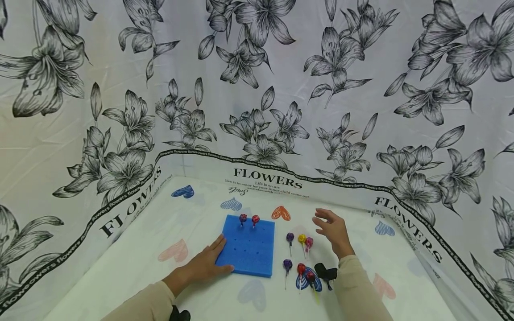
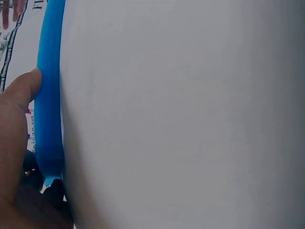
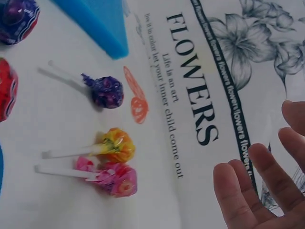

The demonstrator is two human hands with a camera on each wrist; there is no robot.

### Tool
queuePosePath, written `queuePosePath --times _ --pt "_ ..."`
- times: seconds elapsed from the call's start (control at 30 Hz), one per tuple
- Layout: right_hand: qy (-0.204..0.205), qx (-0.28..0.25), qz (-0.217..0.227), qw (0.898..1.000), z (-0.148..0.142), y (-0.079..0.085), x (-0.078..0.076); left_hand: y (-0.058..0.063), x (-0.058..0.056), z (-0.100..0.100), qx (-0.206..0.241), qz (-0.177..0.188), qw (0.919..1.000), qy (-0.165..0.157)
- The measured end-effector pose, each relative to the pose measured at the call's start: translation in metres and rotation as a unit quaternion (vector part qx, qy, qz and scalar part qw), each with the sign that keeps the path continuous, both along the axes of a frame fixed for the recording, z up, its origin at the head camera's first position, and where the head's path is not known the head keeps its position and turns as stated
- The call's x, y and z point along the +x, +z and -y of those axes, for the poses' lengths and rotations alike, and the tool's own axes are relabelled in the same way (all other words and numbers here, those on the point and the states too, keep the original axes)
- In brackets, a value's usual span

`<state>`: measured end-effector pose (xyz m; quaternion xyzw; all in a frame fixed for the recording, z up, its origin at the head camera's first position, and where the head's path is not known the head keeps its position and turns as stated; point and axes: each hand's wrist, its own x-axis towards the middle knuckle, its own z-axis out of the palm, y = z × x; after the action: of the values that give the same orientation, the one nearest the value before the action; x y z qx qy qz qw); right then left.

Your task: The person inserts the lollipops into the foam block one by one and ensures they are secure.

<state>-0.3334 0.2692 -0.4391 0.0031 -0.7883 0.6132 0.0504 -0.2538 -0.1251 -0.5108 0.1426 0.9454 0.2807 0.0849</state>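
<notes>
Blue board (image 1: 250,247) meets the left hand (image 1: 202,265), whose straight fingers touch its left side, thumb at the near edge. Relaxed, fingers parted, the right hand (image 1: 332,229) holds nothing near yellow (image 3: 119,147) and pink lollipops (image 3: 119,180). Two red-topped lollipops (image 1: 255,219) stand in the board's far end.

At the left grip (image 1: 201,266) is one blue board (image 1: 257,263), bearing two lollipops (image 1: 255,219). Near the right grip (image 1: 332,229) lie six loose lollipops (image 1: 287,265): two purple, two red, one yellow, one pink.
</notes>
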Motion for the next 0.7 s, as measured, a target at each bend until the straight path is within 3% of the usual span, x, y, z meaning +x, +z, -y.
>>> queuePosePath --times 0.33,0.7 --pt "-0.035 0.039 0.079 0.996 -0.003 -0.030 -0.004 0.003 0.001 -0.002 0.003 0.000 1.0000 0.007" --pt "-0.042 0.074 0.127 0.988 -0.003 -0.049 -0.006 0.001 0.002 -0.002 0.005 -0.003 1.0000 0.003"
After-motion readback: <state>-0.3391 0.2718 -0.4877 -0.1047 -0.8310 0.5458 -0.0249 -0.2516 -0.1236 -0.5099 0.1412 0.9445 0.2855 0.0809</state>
